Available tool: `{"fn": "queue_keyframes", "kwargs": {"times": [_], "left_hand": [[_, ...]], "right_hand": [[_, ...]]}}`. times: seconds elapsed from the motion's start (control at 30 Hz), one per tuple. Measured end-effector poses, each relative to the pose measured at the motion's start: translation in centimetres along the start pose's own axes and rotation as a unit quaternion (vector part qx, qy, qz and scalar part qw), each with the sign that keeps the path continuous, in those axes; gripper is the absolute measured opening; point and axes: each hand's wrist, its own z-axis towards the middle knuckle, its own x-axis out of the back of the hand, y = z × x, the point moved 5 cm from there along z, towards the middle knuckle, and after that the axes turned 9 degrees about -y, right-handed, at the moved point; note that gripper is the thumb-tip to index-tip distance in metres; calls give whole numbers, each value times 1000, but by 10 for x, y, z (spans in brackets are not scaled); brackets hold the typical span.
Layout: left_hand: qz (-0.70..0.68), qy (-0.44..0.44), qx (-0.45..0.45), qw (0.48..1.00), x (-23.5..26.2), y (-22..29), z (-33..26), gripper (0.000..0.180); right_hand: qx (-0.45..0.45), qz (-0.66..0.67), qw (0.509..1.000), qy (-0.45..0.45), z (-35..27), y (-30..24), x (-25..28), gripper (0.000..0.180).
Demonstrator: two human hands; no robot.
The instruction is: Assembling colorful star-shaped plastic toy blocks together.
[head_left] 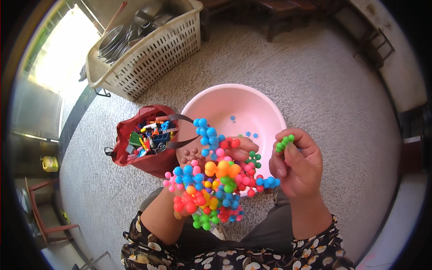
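A many-coloured cluster of joined knobbly plastic building pieces [222, 169] is held up over my lap. My left hand [244, 146] grips it from behind, its fingers partly showing past the top and the palm hidden. To the right, apart from the cluster, my right hand [300, 168] pinches one small green knobbly piece [284, 143] between thumb and fingers. Behind the cluster stands a pink plastic basin [211, 101] with a few small blue pieces [252, 134] on its bottom.
Left of the basin is a dark red bag [163, 161] full of mixed toy bricks, with dark straps. A white slatted basket [155, 54] holding pans and metalware stands at the far left. Wooden stools [288, 9] line the back, and a chair [38, 211] is at the left.
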Motion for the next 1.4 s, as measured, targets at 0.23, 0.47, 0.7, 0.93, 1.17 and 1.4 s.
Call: {"fn": "queue_keyframes", "kwargs": {"times": [0.23,0.47,0.7,0.93,1.17,1.4], "left_hand": [[-34,-28,11,999,-9,-3,-19,51],[-57,-62,30,996,-19,6,-13,51],[-77,-99,50,991,-33,3,2,51],[-97,-140,71,983,-48,-3,9,52],[-53,55,109,991,-55,2,19,37],[-37,-36,125,991,-53,2,15,56]], "right_hand": [[81,-47,996,-14,-4,-7,-6,18],[78,-61,995,-24,-4,-6,-8,21],[74,-64,994,-37,-5,-4,-6,23],[84,-79,993,-29,-5,-7,-6,27],[85,-115,990,1,-11,-13,-2,27],[226,-296,928,13,-20,-28,-5,19]]}}
